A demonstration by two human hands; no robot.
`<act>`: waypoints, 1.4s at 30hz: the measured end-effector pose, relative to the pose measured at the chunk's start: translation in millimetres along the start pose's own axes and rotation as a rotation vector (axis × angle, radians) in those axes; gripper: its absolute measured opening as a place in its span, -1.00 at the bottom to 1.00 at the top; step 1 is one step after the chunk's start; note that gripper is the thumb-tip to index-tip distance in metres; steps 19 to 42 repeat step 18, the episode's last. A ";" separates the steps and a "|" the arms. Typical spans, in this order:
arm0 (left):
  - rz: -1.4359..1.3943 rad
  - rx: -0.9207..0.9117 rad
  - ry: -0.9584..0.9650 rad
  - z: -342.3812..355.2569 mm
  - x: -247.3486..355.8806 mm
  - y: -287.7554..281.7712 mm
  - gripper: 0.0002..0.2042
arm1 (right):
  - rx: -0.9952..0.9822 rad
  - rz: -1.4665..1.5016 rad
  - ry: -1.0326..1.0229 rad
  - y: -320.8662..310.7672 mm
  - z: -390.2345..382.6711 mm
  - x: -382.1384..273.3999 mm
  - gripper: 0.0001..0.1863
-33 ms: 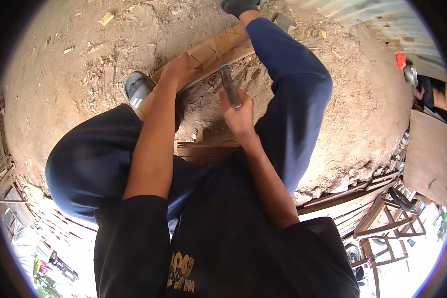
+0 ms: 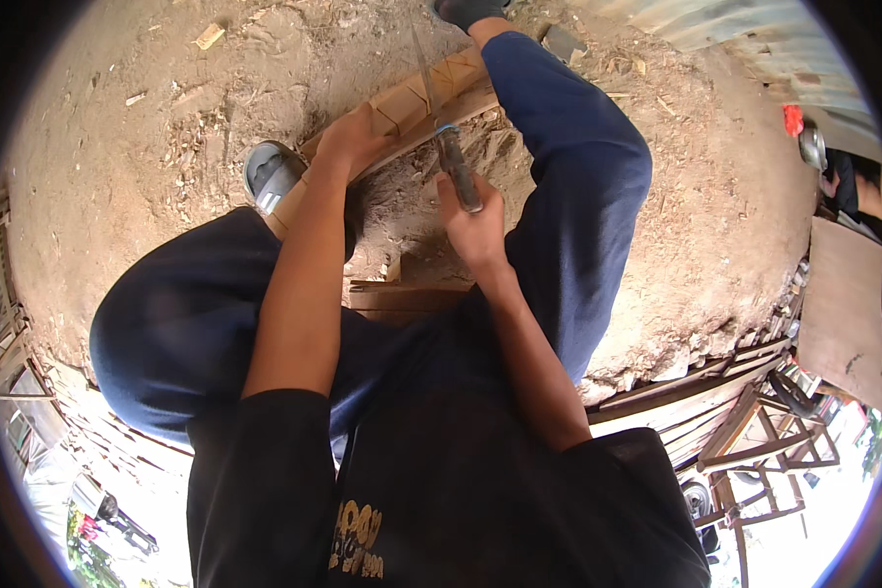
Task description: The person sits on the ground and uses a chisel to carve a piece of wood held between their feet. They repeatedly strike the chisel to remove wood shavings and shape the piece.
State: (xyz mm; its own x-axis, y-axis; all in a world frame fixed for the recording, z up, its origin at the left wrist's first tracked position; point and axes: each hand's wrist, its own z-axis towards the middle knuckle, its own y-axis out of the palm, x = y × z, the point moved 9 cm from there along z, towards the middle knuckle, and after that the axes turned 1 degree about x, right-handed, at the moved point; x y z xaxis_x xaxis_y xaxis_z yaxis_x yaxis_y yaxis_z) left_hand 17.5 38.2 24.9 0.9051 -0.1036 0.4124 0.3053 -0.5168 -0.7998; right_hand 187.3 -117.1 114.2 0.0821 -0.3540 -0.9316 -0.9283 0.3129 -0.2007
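My right hand [image 2: 472, 220] is closed round the dark handle of a handsaw [image 2: 424, 71]. Its thin blade slants up and away across a long wooden plank [image 2: 399, 106]. Dark pencil-like lines mark the plank's upper face. On that plank, left of the blade, my left hand [image 2: 353, 137] presses down with its fingers wrapped over the edge; the fingertips are partly hidden. The plank runs diagonally from my left sandal [image 2: 273, 174] up to my right foot [image 2: 470, 12]. Whether the teeth are inside the wood, I cannot tell.
Dirt ground [image 2: 176, 108] with wood chips surrounds the plank. Another piece of wood [image 2: 407, 299] lies close to my lap. At the right are a corrugated metal sheet [image 2: 745, 39], a brown board [image 2: 848, 314], a wooden frame [image 2: 764, 446] and part of another person [image 2: 867, 191].
The saw handle and my right hand have shifted slightly toward me and to the right. The blade shows more plainly now. My left hand stays where it was on the plank.
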 end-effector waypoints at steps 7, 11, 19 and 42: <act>0.005 -0.002 -0.027 -1.5 12.3 -3.9 -0.26 | 0.030 0.001 0.075 -5.7 6.5 -17.6 -0.72; 0.029 0.047 -0.028 1.3 16.0 -2.0 -0.27 | 0.045 0.022 0.074 -7.6 6.0 -21.2 -0.71; 0.082 0.064 -0.055 0.0 13.5 1.5 -0.29 | 0.032 0.040 -0.113 13.2 0.4 -20.8 -0.76; 0.082 0.064 -0.055 0.0 13.5 1.5 -0.29 | 0.032 0.040 -0.113 13.2 0.4 -20.8 -0.76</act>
